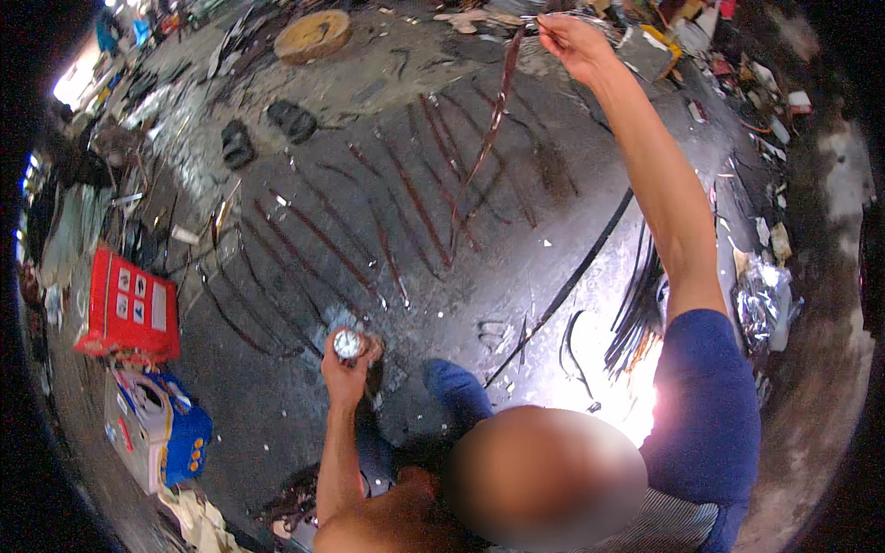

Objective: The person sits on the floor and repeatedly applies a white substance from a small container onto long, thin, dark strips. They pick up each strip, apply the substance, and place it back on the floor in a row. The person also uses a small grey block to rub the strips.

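Pinching a long, glossy dark-red strip (506, 85) in our right hand (575, 48), seemingly so it hangs straight, we clasp a round silver-topped object (348, 345) in our left hand (343, 376).

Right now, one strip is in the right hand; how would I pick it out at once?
On the grey floor, many thin strips lie in a rough row. Follow the outstretched arm to the right hand, near the top edge. The glossy, reddish-brown strip pinched at one end there is the one: its neighbours lie on the floor, unheld.
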Tool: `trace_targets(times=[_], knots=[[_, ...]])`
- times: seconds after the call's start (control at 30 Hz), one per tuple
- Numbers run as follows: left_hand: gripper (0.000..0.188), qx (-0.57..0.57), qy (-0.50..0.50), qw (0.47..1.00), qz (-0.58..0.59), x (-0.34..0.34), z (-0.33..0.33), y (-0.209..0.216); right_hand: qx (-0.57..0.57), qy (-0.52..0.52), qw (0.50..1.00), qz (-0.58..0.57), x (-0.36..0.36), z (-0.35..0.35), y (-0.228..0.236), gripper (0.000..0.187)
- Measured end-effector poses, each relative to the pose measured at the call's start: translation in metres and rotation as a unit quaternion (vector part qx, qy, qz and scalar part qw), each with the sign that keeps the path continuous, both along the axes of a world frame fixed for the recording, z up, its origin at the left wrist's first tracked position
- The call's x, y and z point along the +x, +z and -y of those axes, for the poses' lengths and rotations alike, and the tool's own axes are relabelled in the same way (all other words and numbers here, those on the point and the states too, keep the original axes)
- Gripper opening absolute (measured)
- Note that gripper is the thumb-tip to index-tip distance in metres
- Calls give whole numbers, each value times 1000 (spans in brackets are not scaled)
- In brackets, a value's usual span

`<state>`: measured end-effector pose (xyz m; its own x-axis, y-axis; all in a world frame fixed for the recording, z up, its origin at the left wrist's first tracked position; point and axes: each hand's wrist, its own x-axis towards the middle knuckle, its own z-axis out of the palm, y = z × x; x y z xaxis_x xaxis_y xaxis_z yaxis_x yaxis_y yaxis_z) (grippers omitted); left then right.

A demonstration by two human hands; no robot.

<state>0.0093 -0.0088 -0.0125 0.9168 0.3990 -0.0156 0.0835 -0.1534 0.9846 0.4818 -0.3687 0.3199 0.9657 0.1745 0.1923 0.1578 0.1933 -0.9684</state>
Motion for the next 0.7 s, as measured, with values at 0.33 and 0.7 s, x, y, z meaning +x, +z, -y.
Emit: trace_targets(times=[0.33, 0.7], knots=[[79, 128, 105, 984, -59, -57, -2, 10, 103, -168, 980, -4, 40, 134, -46, 12], [70, 579, 242, 717, -305, -329, -56, -100, -528, -368, 765, -40, -97, 188, -378, 30]])
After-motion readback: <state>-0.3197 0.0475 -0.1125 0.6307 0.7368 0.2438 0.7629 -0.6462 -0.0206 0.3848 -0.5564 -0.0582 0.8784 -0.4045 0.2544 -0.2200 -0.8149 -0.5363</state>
